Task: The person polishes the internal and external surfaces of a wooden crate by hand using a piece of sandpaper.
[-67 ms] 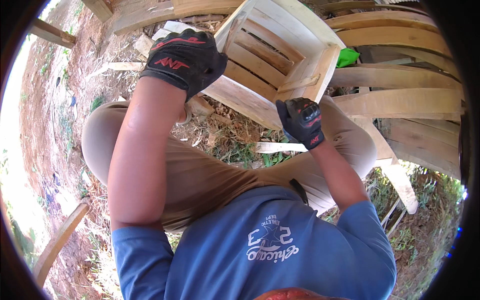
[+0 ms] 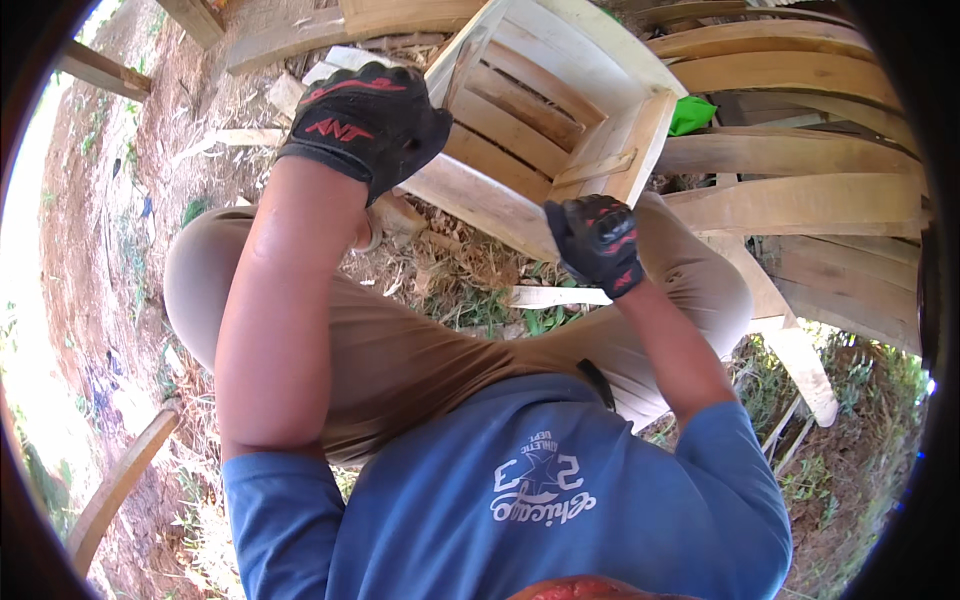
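A slatted wooden crate (image 2: pixel 478 200) is tilted in front of me, its inside with gaps between the slats facing up. My left hand (image 2: pixel 365 130), in a black glove with red marks, is closed at the crate's left end; its fingertips are hidden behind the knuckles. At the near right corner, my right hand (image 2: pixel 597 243), gloved alike, has its fingers curled over the crate's edge. A short wooden strip (image 2: pixel 597 168) crosses the inside of the right end.
Long planks (image 2: pixel 790 155) are stacked at the right, with a bright green bag-like piece (image 2: pixel 691 116) beside them. A pale wood strip (image 2: pixel 560 296) lies between my legs on grass and shavings. A curved board (image 2: pixel 120 480) stands at lower left. Timber beams (image 2: pixel 285 38) lie at the far left.
The crate and my right hand have shifted very slightly to the left. Both hands keep the same closed shape.
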A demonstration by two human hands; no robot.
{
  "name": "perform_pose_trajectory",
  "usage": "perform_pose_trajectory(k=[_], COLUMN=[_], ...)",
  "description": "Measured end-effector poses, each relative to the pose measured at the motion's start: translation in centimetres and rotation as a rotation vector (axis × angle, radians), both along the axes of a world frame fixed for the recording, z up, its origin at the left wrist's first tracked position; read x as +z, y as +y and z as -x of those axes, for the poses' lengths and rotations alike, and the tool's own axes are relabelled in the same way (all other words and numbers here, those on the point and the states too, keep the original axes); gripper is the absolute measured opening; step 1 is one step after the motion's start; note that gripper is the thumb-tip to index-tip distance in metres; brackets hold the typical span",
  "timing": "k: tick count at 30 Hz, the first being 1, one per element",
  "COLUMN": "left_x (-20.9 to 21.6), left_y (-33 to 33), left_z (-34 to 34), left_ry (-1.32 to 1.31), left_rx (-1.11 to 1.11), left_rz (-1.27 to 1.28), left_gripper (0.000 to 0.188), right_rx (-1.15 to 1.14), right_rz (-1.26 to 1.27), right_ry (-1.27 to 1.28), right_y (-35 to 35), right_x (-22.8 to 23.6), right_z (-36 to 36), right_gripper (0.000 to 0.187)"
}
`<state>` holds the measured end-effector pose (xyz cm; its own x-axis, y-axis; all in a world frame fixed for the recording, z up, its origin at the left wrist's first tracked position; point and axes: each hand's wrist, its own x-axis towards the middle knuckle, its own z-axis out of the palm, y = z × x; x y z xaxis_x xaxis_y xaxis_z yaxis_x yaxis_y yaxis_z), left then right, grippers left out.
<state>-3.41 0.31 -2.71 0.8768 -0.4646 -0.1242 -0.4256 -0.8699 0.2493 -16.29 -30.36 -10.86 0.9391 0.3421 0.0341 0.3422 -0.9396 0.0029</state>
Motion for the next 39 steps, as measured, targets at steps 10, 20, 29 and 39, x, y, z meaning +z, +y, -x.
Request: perform_pose_trajectory(k=[10, 20, 29, 39], left_x=[-0.3, -0.9, -0.8, -0.5], left_y=[-0.9, 0.2, 0.3, -0.2], left_z=[-2.4, -2.1, -1.1, -1.9], left_ry=[0.212, 0.192, 0.112, 0.140], left_rx=[0.011, -0.053, -0.064, 0.008], left_rz=[-0.191, -0.193, -0.004, -0.081], left_gripper=[0.061, 0.057, 0.051, 0.058], right_rx=[-0.061, 0.004, 0.065, -0.103], right_rz=[-0.205, 0.012, -0.158, -0.283], right_ry=[0.150, 0.016, -0.206, 0.088], right_y=[9.9, -3.3, 3.2, 5.2], right_x=[-1.4, -1.2, -1.5, -3.3], right_z=[-9.4, 2.0, -3.1, -6.7], right_gripper=[0.055, 0.022, 0.039, 0.044])
